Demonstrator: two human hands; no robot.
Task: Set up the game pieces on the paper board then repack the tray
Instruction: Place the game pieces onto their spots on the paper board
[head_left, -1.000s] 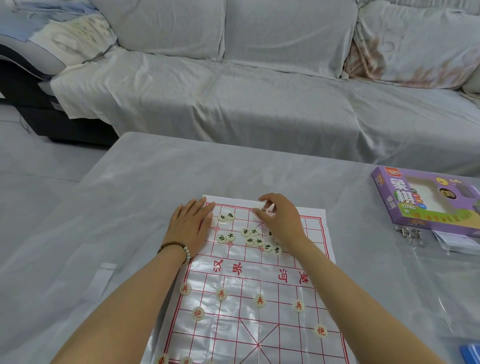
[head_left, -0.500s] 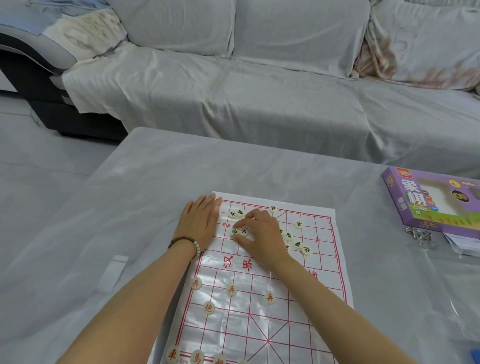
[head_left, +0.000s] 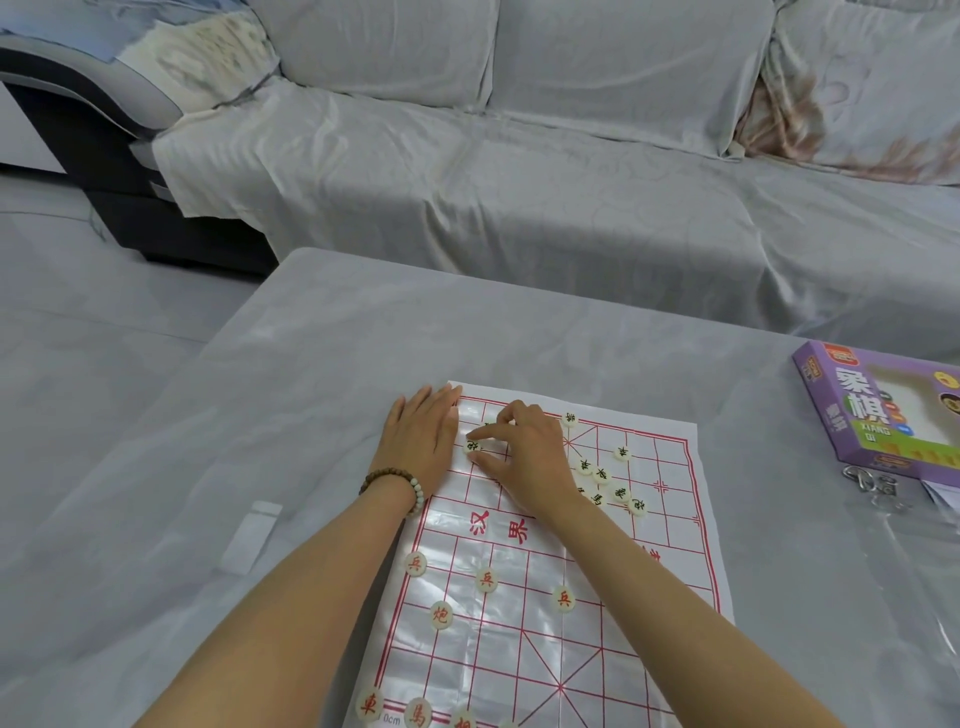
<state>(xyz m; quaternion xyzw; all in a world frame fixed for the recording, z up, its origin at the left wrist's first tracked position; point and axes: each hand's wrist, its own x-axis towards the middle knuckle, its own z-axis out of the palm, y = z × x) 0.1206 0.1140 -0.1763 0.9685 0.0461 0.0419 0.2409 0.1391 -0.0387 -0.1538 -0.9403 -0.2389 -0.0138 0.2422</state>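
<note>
A white paper board (head_left: 670, 525) with a red grid lies on the table. My left hand (head_left: 423, 439) rests flat on its far left corner, fingers straight. My right hand (head_left: 524, 454) pinches a cream disc with a dark character (head_left: 471, 447) near the far left of the board. Several dark-lettered discs (head_left: 602, 475) lie loose to the right of that hand, one (head_left: 570, 419) on the far edge line. Red-lettered discs (head_left: 487, 579) stand in rows on the near half; my right forearm hides part of that half.
A purple game box (head_left: 878, 415) sits at the right table edge, with a metal key ring (head_left: 872, 486) and clear plastic beside it. A small white flat object (head_left: 252, 535) lies left of the board. A covered sofa (head_left: 519, 182) stands behind the table.
My right hand has moved from the far middle of the board to the far left and now pinches a dark-lettered disc there. My left hand stays flat on the corner.
</note>
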